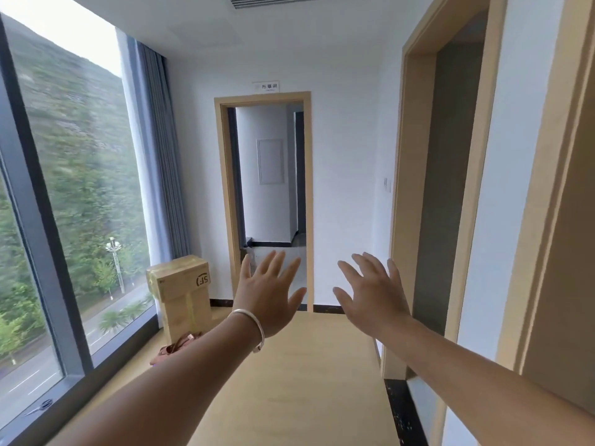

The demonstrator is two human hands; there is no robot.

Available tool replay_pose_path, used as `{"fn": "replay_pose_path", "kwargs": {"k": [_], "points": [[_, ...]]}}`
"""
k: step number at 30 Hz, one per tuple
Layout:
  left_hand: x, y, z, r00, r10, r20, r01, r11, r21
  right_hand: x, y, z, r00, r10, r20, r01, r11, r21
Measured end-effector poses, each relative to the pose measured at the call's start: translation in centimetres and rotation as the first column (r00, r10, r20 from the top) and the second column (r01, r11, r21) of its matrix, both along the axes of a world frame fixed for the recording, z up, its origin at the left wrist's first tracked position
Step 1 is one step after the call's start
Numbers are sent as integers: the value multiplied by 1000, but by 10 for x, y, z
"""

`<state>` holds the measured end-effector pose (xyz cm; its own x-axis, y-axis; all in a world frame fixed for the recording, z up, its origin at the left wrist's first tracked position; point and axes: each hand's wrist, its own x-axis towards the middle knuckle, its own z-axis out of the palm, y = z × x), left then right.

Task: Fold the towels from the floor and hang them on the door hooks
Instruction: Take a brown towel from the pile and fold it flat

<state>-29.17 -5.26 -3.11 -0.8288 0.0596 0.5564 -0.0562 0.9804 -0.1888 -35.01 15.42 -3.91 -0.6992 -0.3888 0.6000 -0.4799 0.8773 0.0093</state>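
A tall cardboard box stands in the corner by the grey curtain, touching the wall beside an open doorway with a small sign above it (characters too small to read). Scissors lie on the sill of the big window.

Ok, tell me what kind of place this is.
Probably a hotel or office corridor: a wood-framed open doorway with a small white wall sign above it, a floor-to-ceiling window, and a taped cardboard box.
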Motion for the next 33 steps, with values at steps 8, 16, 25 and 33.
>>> {"fn": "replay_pose_path", "kwargs": {"k": [8, 16, 25, 33], "points": [[-131, -85, 12, 998, -54, -14, 54, 998, 12, -122, -77, 18, 996, -85, -20, 86, 995, 41], [-234, -148, 2, 998, -57, 9, 57, 998, 16, -215, -136, 12, 995, -98, -3, 98, 995, 31], [-359, -192, -15, 999, -43, 20, 43, 999, 6, -344, -179, -3, 998, -67, 22, 66, 997, 31], [-514, -227, -16, 998, 35, 52, -32, 998, -56, -510, -223, -3, 1000, 10, 19, -10, 1000, 13]]}}
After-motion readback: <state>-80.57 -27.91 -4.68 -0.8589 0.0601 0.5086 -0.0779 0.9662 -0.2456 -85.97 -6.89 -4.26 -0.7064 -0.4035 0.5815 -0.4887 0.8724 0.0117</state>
